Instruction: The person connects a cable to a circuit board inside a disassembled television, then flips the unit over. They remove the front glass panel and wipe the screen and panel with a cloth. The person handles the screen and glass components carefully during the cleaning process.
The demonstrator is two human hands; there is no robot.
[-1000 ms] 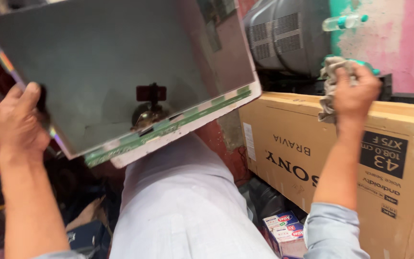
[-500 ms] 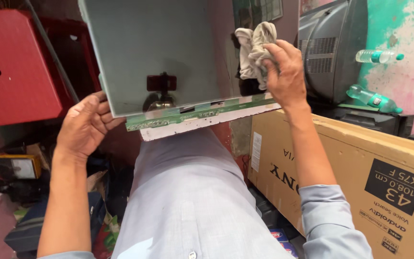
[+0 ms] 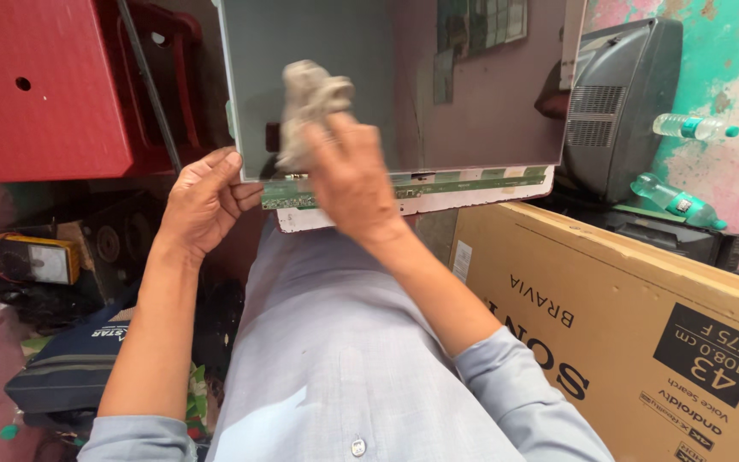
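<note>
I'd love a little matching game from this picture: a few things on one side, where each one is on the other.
Things:
1. crumpled rag
2. clear plastic bottle
3. cardboard box
4. left hand

Places:
A. low at the right, beside the person's lap
B. at the screen panel's lower left edge
C. pressed to the panel under the right hand
D. lying behind the dark old television

Pairs: 1-C, 2-D, 3-A, 4-B
</note>
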